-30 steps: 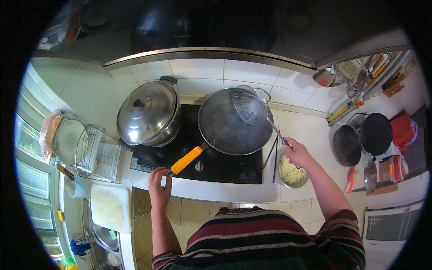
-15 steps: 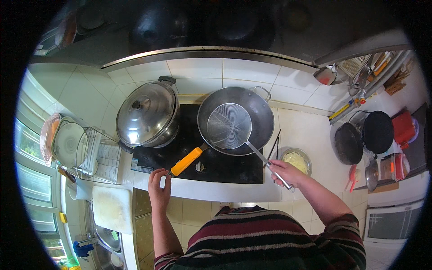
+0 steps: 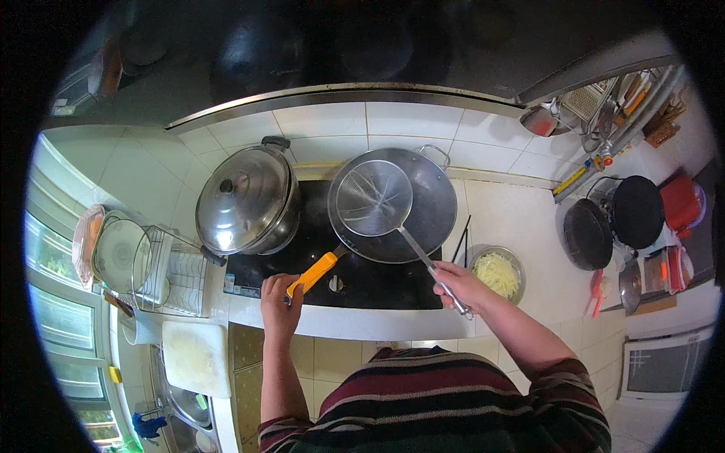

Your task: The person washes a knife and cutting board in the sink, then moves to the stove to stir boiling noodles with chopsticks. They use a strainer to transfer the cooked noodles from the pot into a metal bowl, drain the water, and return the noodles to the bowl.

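Note:
My right hand (image 3: pixel 462 287) is closed round the metal handle of a round wire-mesh skimmer (image 3: pixel 371 202), which hangs over a dark grey wok (image 3: pixel 434 198). The wok stands on the black stovetop (image 3: pixel 400 294). At the end of the wok's orange handle (image 3: pixel 313 273), my left hand (image 3: pixel 279 302) is closed with its fingers round the tip. Thin pale lines show on or through the mesh; I cannot tell whether they are food. Just right of the stove, a metal bowl (image 3: pixel 519 283) holds pale shreds (image 3: pixel 495 273), with dark chopsticks (image 3: pixel 461 241) beside it.
A big lidded steel pot (image 3: pixel 245 200) stands on the stove's left side. Farther left are a dish rack (image 3: pixel 185 268) with plates, a white cutting board (image 3: pixel 195 356) and a sink (image 3: pixel 189 408). Dark pans (image 3: pixel 587 234) hang at the right, below utensils on a wall rail.
The skimmer has shifted slightly left and up over the wok with my right hand. My left hand has moved from pinching the handle's tip to closing round its end.

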Demonstrator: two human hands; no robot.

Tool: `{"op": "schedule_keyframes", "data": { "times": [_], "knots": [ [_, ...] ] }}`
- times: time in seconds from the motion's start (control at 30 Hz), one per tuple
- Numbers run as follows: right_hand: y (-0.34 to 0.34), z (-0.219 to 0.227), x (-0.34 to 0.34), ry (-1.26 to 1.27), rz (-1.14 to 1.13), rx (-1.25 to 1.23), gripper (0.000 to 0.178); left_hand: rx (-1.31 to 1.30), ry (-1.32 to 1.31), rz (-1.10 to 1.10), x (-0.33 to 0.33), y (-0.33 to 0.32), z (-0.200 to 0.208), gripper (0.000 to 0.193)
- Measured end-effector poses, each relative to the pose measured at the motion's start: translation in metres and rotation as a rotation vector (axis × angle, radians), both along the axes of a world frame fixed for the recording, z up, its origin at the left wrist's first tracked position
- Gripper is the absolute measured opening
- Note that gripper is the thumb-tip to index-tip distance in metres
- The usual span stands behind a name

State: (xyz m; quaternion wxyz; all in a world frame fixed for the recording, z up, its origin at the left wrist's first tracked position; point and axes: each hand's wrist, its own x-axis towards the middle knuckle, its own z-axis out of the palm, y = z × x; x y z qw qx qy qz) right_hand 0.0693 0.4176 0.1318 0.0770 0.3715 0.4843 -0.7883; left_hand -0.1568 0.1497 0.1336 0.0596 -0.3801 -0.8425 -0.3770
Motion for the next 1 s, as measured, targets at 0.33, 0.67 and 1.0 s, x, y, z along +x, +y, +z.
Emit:
{"op": "schedule_keyframes", "data": {
  "times": [0.33,0.67,1.0],
  "knots": [
    [0.010,0.013,0.030,-0.096,0.259,0.379,0.041,-0.163,0.207,-0.139,-0.028,0.049,0.000,0.018],
    [-0.001,0.013,0.004,0.055,-0.021,-0.178,0.035,-0.142,0.129,-0.164,-0.046,0.065,-0.003,0.016],
    [0.002,0.022,0.018,0.091,-0.110,0.044,0.041,-0.424,0.458,-0.429,-0.068,0.117,-0.023,0.014]
  ]
}}
